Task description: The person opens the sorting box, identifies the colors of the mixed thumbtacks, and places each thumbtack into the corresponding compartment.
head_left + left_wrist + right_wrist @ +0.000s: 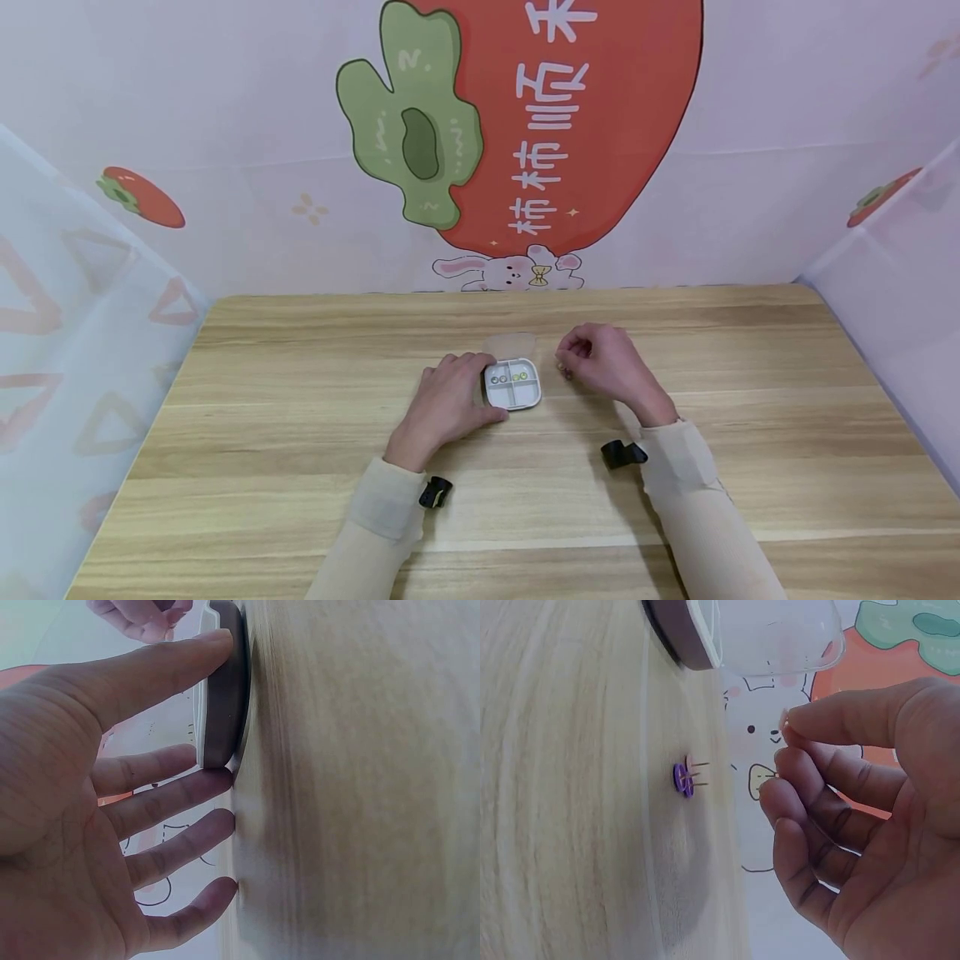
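Note:
My left hand (446, 400) grips a small four-compartment pill box (512, 398), thumb at its near edge and a fingertip at the far left corner. White inside and brown outside, the box lies on the table with its clear lid (780, 634) standing open. Small round pieces sit in its two far compartments, yellow-green ones on the right. Just right of the box, my right hand (607, 362) pinches a tiny pinkish piece (784, 720), perhaps a thumbtack, between thumb and forefinger. Below those fingers, several purple and pink thumbtacks (684, 780) lie points up.
The wood-grain table (300, 500) stretches around both hands. A printed cloth (262, 225) with persimmons and a rabbit hangs behind it, and similar cloth closes off both sides. Black wrist mounts (622, 454) stick out from the cream sleeves.

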{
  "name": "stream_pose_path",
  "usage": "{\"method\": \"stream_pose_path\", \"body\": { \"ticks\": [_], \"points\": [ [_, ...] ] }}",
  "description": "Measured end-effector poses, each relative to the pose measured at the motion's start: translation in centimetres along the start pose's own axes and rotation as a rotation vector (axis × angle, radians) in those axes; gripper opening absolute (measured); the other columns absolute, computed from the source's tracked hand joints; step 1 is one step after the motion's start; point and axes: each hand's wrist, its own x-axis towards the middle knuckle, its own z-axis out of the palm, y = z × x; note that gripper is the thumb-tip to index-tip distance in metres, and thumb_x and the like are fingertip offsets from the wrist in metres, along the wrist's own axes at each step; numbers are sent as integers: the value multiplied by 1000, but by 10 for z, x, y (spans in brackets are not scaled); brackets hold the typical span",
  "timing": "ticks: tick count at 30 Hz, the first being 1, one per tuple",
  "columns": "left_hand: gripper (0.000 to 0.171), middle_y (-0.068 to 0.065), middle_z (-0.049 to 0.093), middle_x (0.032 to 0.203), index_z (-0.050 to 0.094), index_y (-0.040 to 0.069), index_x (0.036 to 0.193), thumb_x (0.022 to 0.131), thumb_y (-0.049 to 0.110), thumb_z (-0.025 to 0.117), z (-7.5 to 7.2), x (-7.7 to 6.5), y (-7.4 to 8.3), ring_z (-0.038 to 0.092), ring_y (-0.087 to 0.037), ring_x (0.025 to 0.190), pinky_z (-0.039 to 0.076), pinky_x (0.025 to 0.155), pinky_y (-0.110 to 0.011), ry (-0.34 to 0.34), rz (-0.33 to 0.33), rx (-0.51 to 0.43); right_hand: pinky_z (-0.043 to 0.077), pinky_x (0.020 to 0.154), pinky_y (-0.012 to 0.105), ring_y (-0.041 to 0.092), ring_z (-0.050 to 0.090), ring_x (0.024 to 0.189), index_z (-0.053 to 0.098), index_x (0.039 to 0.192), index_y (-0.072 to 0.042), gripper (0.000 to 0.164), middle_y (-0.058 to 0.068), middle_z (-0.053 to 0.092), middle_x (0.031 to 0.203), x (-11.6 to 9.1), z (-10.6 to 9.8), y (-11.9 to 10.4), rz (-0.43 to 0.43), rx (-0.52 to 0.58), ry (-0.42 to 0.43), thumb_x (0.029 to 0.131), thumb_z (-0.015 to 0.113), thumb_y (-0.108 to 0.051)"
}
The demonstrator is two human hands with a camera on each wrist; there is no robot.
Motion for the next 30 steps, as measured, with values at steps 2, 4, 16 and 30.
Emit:
{"method": "stream_pose_path", "body": {
  "ticks": [2, 4, 16, 30],
  "points": [
    [73, 3, 52, 127, 49, 20, 128, 68, 52, 74, 0, 0, 0, 45, -21, 111, 34, 86, -42, 1, 2, 2, 44, 60, 32, 18, 53, 67, 64, 85, -14, 8, -1, 59, 73, 0, 0, -1, 1, 26, -7, 85, 63, -22],
    [72, 3, 52, 127, 49, 20, 128, 68, 52, 73, 0, 0, 0, 45, -21, 111, 34, 86, -42, 2, 3, 2, 45, 60, 33, 18, 54, 67, 64, 85, -13, 8, 1, 60, 74, 0, 0, -2, 1, 62, -16, 85, 62, -21],
    [72, 3, 52, 127, 49, 20, 128, 68, 53, 73, -1, 0, 0, 45, -21, 111, 34, 85, -42, 4, 7, 3, 44, 64, 38, 35, 55, 76, 64, 97, -5, 19, 16, 61, 88, -1, -1, -4, -1, 336, -135, 89, 59, -21],
    [72, 3, 53, 125, 50, 20, 127, 68, 53, 73, 0, 0, -1, 45, -20, 108, 35, 84, -42, 4, 13, 4, 40, 84, 51, 46, 47, 91, 62, 98, -3, 25, 22, 55, 98, -4, -2, -13, -41, 686, -241, 88, 60, -25]
  ]
}}
